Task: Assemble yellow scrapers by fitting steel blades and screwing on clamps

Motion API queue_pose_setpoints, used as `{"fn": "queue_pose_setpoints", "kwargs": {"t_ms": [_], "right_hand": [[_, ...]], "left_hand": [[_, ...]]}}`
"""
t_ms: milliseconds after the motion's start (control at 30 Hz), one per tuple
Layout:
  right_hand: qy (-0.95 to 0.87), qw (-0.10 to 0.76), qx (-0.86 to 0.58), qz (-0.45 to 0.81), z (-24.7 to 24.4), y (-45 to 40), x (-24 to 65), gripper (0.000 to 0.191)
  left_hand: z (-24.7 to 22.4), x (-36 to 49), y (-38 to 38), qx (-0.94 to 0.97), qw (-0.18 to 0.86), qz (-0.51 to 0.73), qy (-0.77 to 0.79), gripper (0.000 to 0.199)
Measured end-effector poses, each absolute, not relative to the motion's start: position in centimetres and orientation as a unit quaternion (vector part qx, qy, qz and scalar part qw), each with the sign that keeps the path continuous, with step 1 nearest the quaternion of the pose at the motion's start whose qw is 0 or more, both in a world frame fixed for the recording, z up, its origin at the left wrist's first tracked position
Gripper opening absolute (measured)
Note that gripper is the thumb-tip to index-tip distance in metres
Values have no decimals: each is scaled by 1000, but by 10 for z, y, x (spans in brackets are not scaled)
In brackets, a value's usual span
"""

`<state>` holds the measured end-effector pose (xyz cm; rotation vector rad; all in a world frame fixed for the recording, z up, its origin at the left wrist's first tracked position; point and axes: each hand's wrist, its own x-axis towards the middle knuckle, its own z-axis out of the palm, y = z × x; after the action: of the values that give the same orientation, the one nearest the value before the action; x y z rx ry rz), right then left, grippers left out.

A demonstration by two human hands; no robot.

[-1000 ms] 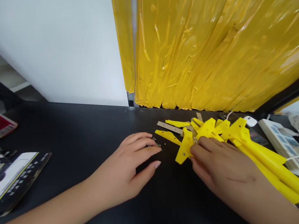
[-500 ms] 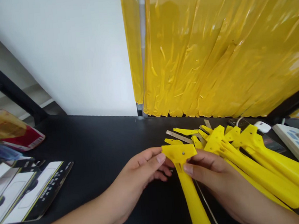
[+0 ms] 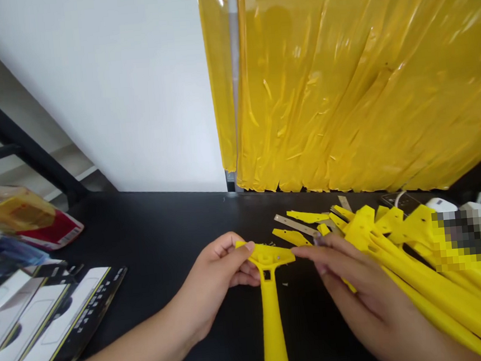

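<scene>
1. Nearest to you, a yellow plastic scraper handle [image 3: 272, 318] stands at the centre, its T-shaped head towards 12 o'clock and its grip running down to 6. Read the hours below from that head.
2. At 9 o'clock, your left hand [image 3: 225, 269] has the head's near corner pinched, thumb on top and fingers underneath.
3. Between 3 and 4 o'clock, your right hand [image 3: 354, 280] brings its index fingertip to the opposite end of the head. The other fingers are bunched and partly hidden, so you can't tell whether they pinch anything small.
4. At 5 o'clock, a loose screw [image 3: 285, 284] lies just beside the handle's neck, on the black tabletop [image 3: 153, 238].
5. Between 8 and 9, printed cards [image 3: 82, 318] overlap near the table's edge.
6. Around 3 to 4, a pile of yellow scraper handles [image 3: 417, 277] lies beyond your right hand.
7. Between 1 and 2, a yellow cover plate [image 3: 290, 236] lies just past the head, with a drilled metal strip [image 3: 295, 224] behind it.
8. Towards 10, a bottle with a red label [image 3: 33, 215] lies on its side.
9. Farthest off, a white panel [image 3: 131, 89] fills 11 o'clock and a yellow plastic curtain [image 3: 341, 82] hangs at 1.
</scene>
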<state>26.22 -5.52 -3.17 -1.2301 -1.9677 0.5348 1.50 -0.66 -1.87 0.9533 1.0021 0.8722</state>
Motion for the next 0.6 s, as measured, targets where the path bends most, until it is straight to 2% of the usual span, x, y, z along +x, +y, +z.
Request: {"fn": "queue_pose_setpoints", "kwargs": {"t_ms": [100,200,433,600], "right_hand": [[-826,290,-439,201,-38,-55,260,58],[-843,245,-448,169,-43,-52,256,60],[-861,222,-452,65,-41,-48,255,57],[-861,234,-446,75,-37,-47,255,52]], "left_hand": [[-20,16,-6,433,678,386,452,30],[-20,17,-6,431,671,386,463,30],[-20,18,-5,433,671,391,457,30],[-23,18,-6,428,677,397,448,28]]}}
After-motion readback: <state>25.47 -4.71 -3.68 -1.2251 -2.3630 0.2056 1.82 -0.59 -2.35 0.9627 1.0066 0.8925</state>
